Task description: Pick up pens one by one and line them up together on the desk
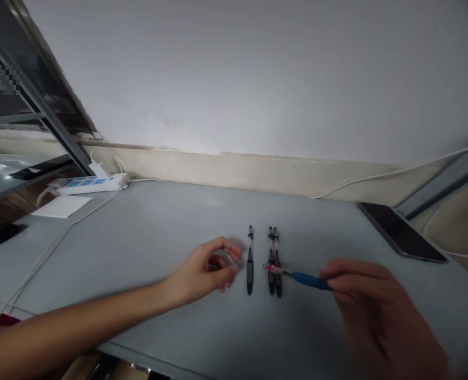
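In the head view, the right hand [331,277] is reaching in from the near right, its back turning up and its wrist leading toward the near edge. Its thumb and fingers are pinching the blue pen [307,279] by one end. The pen is extending leftward from this grip, its pink end pointing away to the left and slightly toward the far side, its long axis running nearly crosswise. That end is overlapping the paired pens [274,269] in the view; whether it is touching them, I cannot tell.

The left hand [231,259] is hovering or resting at the left, its forearm slanting in from the near left. Its fingers are curling, with the thumb standing apart from the index finger. Just right of its fingertips, the lone pen [250,269] is lying on the table [170,221], its long axis running near to far and its dark grip section facing the near side. The paired pens are lying side by side farther right, nearly parallel to it, between the two hands.

Beyond the right grip and to its right, a phone [402,232] is lying slantwise.
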### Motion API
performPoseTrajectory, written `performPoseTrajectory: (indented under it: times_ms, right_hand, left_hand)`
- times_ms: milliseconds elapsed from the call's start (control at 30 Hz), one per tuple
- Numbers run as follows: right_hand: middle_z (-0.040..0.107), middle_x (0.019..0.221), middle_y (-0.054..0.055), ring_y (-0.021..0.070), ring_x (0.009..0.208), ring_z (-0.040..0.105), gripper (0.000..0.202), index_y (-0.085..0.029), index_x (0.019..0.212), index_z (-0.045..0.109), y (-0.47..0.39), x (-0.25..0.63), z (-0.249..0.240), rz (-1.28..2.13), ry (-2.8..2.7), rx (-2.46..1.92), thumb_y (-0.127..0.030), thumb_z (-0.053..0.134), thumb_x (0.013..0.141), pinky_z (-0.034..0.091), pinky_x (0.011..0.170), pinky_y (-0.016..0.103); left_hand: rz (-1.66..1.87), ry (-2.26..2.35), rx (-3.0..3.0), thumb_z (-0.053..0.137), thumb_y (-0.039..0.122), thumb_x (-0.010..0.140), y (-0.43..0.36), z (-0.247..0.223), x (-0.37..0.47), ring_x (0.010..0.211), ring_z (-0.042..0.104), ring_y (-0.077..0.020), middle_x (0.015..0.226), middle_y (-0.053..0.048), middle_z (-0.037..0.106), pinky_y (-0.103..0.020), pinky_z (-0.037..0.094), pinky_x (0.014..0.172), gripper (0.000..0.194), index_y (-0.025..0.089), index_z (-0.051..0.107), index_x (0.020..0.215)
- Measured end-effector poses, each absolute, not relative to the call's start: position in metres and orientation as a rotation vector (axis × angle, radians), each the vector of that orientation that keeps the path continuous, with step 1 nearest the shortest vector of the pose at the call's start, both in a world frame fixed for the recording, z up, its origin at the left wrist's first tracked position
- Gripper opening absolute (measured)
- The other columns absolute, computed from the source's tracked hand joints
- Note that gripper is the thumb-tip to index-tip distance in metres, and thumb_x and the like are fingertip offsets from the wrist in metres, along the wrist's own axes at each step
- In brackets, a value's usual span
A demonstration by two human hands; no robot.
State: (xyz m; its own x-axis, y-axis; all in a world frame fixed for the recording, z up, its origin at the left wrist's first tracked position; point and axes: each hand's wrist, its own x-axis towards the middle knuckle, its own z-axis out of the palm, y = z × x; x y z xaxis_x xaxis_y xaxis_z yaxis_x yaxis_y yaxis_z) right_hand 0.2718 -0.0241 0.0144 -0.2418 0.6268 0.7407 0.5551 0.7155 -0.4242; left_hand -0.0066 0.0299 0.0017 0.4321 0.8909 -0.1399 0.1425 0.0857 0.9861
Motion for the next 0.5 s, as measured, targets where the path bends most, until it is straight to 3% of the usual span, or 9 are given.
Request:
performPoseTrajectory:
  times_ms: [233,400,500]
  right_hand:
    - [0.063,0.103,0.001,0.0121,0.06,0.063,0.008,-0.029,0.104,0.059,-0.029,0.265,0.013,0.599,-1.357,-0.963,-0.024,0.055,0.109,0.056,0.05,0.024]
    - [0.068,0.101,-0.001,0.0137,0.06,0.071,0.009,-0.03,0.099,0.063,-0.033,0.27,0.008,0.842,-1.235,-1.025,-0.034,0.061,0.106,0.062,0.055,0.026]
    - [0.067,0.1,-0.003,0.0138,0.064,0.071,0.014,-0.033,0.092,0.062,-0.04,0.262,0.012,1.03,-1.157,-1.17,-0.041,0.067,0.102,0.062,0.06,0.026]
  left_hand:
    - [0.905,0.9,1.295,0.067,0.036,0.097,0.02,0.0,-0.007,0.061,0.059,-0.0051,0.114,-0.005,0.059,-0.02,0.05,0.053,0.025,0.02,0.058,0.112]
    - [0.84,0.764,1.267,0.073,0.036,0.094,0.006,-0.002,-0.008,0.07,0.064,-0.007,0.133,-0.008,0.054,-0.018,0.053,0.054,0.043,0.028,0.051,0.13]
    - [0.816,0.692,1.202,0.078,0.037,0.091,0.002,-0.004,-0.007,0.066,0.062,-0.0074,0.11,-0.003,0.06,-0.017,0.054,0.052,0.044,0.027,0.055,0.127]
